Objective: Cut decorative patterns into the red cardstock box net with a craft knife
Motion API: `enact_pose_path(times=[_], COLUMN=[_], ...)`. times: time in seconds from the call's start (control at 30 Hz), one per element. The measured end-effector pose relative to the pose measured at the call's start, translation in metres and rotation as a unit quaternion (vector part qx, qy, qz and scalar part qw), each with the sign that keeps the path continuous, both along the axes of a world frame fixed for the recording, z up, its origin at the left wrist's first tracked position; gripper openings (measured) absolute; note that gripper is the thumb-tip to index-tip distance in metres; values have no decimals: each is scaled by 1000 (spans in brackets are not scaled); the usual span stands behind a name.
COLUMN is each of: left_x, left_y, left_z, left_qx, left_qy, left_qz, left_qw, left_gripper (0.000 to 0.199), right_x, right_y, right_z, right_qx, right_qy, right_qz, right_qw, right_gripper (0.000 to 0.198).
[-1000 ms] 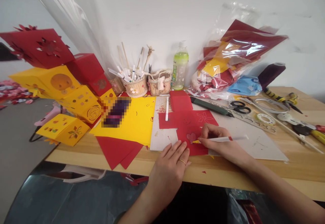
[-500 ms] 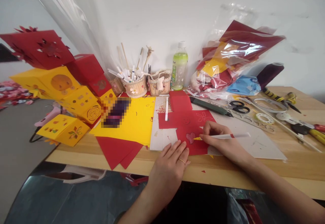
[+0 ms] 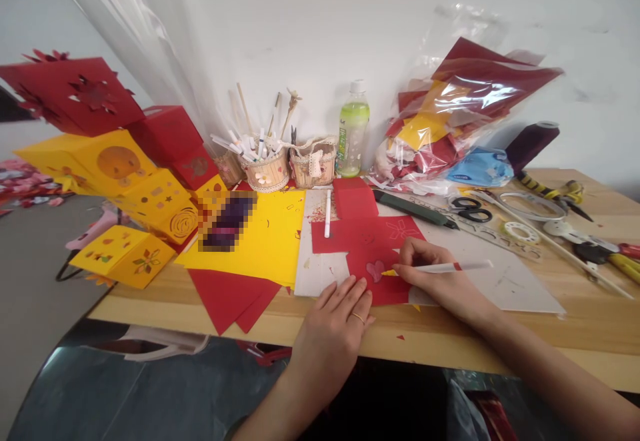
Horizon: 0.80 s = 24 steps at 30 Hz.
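Left hand [image 3: 336, 318] laid flat, right hand [image 3: 430, 271] pinching a pen [image 3: 467, 266]

Clock positions are taken from the middle of the red paper cut-out [image 3: 363, 234], with 12 o'clock toward the wall [image 3: 280, 14].

The red paper cut-out, flat and made of several joined panels, lies on a grey board [image 3: 320, 274] on the wooden desk [image 3: 590, 334]. Its 6 o'clock panel carries a paler heart [image 3: 375, 270]; its 3 o'clock panel carries a line-drawn flower [image 3: 401, 229].

Left hand: at 7 o'clock, palm down, fingers extended and only slightly apart. The foremost fingertips rest at the near-left edge of the 6 o'clock panel. Nothing is gripped. One finger wears a ring [image 3: 358, 318].

Right hand: between 3 and 4 o'clock, fingers curled in, thumb and forefinger pinching the white pen near its yellow tip. The tip stands just beside the heart, on its 3 o'clock side; contact with the paper cannot be confirmed. The rear of the pen points to 3 o'clock, past a red band.

Surroundings: a white marker [image 3: 328, 214] at 10 o'clock, partly over the cut-out's edge; a dark green cutter [image 3: 417, 209] at 2 o'clock, with black-handled scissors [image 3: 470, 209] beyond it; a green-labelled bottle [image 3: 353, 131] upright at 12 o'clock; a yellow sheet [image 3: 270, 234] at 9 o'clock; red sheets [image 3: 227, 298] at 8 o'clock.
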<state>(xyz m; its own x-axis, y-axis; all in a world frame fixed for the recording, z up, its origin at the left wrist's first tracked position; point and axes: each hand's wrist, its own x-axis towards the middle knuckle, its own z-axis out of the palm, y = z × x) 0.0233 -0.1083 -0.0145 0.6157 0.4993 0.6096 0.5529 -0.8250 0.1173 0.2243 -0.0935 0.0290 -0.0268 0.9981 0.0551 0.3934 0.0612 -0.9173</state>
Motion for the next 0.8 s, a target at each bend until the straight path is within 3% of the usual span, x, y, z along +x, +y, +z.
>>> enact_pose_path(times=[0.47, 0.8], left_x=[-1, 1], left_y=[0, 0], left_z=[-1, -3], left_qx=[-9, -1], left_qy=[11, 11], left_qz=[1, 1], left_qw=[1000, 1000], left_gripper=[27, 26], right_x=[1, 2], right_y=[0, 3], right_z=[-3, -3], right_qx=[6, 27], right_qy=[-12, -4], right_qz=[20, -29], right_qw=[1000, 999], right_gripper=[24, 24])
